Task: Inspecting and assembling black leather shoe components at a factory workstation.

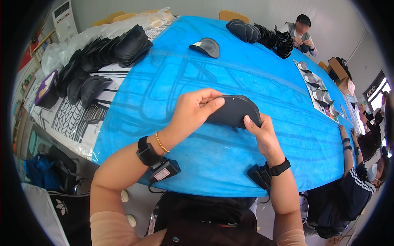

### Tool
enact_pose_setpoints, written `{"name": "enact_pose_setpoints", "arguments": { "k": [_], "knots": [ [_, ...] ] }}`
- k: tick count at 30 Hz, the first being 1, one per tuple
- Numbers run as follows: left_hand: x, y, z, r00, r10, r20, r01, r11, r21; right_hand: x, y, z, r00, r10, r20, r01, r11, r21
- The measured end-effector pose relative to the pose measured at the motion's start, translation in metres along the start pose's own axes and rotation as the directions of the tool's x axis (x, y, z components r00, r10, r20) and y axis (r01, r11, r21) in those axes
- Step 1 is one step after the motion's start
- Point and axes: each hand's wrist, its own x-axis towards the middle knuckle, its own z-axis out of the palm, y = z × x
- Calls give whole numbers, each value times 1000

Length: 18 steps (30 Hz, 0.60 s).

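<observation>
Evidently, one black visor piece, both hands on it

Mid-frame, the curved visor piece point(237, 111) is held over the blue sheet point(301, 164). The left hand point(193, 107) pinches its left end between thumb and fingers; the right hand point(266, 133) grips the right end, thumb on the near face. I'd judge this step as shaping or checking; the next move seems to need light, even pressure. It looks matte, smooth and bowed; similar dark pieces point(131, 47) form ridged stacks, upper left.
</observation>
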Motion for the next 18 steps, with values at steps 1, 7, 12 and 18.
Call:
{"name": "enact_pose_setpoints", "arguments": {
  "k": [1, 7, 12, 18],
  "knots": [
    [1, 0, 1, 1000, -2, 0, 2, 1000, 0, 0, 0, 2, 1000, 1, 0, -1, 1000, 1],
    [-3, 15, -2, 983, -104, 150, 70, 974, 218, -3, 0, 0, 997, 43, 63, -40, 998, -42],
    [-7, 18, 3, 1000, 2, -8, 0, 943, 334, -4, -1, 1, 992, -62, 112, 86, 971, -224],
    [1, 26, -4, 964, 149, -221, -54, 921, 386, 1, 4, -2, 964, -243, 111, 266, 832, -487]
  ]
}}
